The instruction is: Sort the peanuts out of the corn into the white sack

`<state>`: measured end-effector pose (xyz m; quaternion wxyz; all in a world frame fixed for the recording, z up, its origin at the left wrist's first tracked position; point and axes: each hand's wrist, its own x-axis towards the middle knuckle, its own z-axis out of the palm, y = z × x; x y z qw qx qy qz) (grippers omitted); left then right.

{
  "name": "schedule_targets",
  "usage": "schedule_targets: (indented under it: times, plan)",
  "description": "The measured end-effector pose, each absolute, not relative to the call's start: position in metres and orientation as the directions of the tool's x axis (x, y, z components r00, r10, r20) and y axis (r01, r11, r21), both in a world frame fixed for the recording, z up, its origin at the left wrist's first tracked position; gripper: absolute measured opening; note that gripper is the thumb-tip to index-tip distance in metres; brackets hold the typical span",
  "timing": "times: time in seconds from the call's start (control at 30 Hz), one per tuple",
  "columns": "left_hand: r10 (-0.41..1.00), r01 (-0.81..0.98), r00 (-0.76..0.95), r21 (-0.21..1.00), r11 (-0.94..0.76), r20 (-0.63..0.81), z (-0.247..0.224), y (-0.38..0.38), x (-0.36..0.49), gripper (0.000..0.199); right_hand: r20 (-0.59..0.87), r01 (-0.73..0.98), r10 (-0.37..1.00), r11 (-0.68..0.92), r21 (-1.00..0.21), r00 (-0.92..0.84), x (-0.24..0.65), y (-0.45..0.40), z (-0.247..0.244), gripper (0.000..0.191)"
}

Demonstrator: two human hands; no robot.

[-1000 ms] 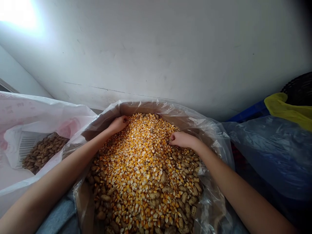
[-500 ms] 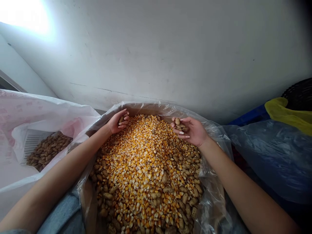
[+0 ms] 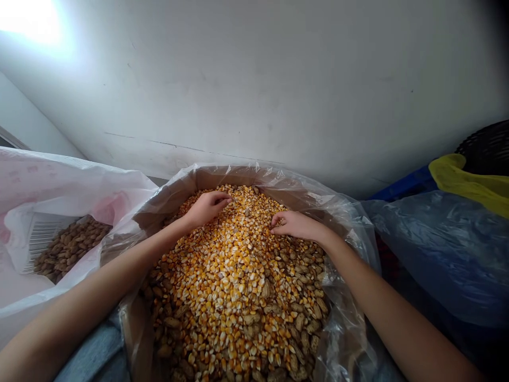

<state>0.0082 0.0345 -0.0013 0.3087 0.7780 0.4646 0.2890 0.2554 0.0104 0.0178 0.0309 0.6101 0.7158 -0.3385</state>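
A heap of yellow corn kernels [image 3: 222, 270] mixed with unshelled peanuts [image 3: 304, 339] fills a box lined with clear plastic [image 3: 342, 318]. My left hand [image 3: 209, 208] is at the heap's far left, palm down, with thumb and fingers pinched together over the kernels. On the far right of the heap, my right hand [image 3: 296, 225] has its fingers curled down against the corn, closed. The backs of both hands hide whatever they hold. Peanuts lie thickest along the heap's right side and near edge.
Left of the box stands a white woven bag [image 3: 127, 185] with brown shelled-looking nuts [image 3: 75, 246] inside. At right are a bluish plastic bag [image 3: 437, 254], yellow netting [image 3: 473, 180], a blue crate edge [image 3: 405, 185] and a dark basket [image 3: 487, 148]. A wall [image 3: 254, 95] rises behind.
Both hands held peanuts in upturned fingers before. They have since turned palm down and come down onto the corn, the left moving inward. The view has shifted slightly.
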Motion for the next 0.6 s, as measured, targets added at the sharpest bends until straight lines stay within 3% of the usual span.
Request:
schedule_targets:
  times: [0.2,0.33,0.43,0.5,0.6]
  plan:
    - [0.801,0.612,0.579,0.569,-0.549,0.151,0.005,0.021,0.04,0.036,-0.526,0.93,0.81,0.061,-0.362,-0.258,0.255,0.012,0.012,0.025]
    - [0.825,0.566,0.549,0.668,-0.484,0.133,0.001,0.022,0.04,0.029,-0.537,0.957,0.813,0.081,-0.278,-0.225,0.255,0.014,0.007,0.018]
    - [0.914,0.417,0.404,0.882,-0.221,0.038,0.001,0.025,0.029,0.027,-0.519,0.96,0.823,0.102,-0.262,-0.23,0.255,0.014,0.006,0.018]
    - [0.924,0.166,0.366,0.985,0.05,-0.109,0.002,0.03,0.02,0.022,-0.508,0.959,0.83,0.107,-0.264,-0.232,0.255,0.014,0.007,0.018]
    - [0.834,-0.246,0.479,0.871,0.426,-0.274,0.005,0.038,0.006,0.017,-0.499,0.952,0.835,0.091,-0.292,-0.232,0.254,0.013,0.009,0.021]
